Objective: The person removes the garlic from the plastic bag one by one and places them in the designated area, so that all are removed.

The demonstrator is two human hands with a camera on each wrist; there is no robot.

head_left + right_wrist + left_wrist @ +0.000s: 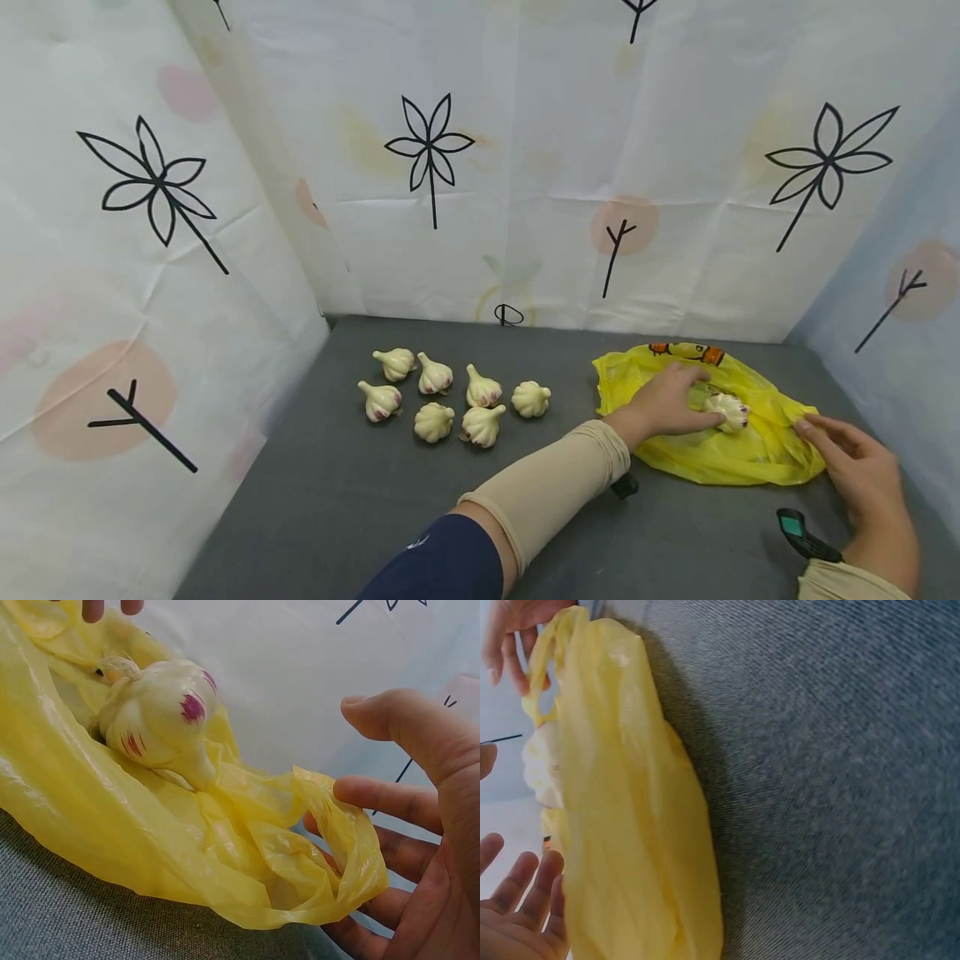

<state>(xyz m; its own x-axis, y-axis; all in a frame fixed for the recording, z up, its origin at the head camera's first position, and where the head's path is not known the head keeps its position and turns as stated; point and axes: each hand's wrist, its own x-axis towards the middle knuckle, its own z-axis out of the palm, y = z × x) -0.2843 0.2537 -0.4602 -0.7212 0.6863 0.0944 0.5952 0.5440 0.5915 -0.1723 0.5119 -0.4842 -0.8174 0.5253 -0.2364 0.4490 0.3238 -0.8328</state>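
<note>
A yellow plastic bag lies at the right of the table, its mouth spread. One garlic bulb, cream with purple streaks, sits at the mouth and shows closely in the right wrist view. My left hand is beside this bulb over the bag; the left wrist view shows its fingers spread and holding nothing. At the bag's right end is my right hand, its fingers against the handle loop and its thumb raised apart from the plastic.
Several more garlic bulbs lie in a loose group left of the bag on the dark grey table. White cloth walls with drawn flowers enclose the back and sides.
</note>
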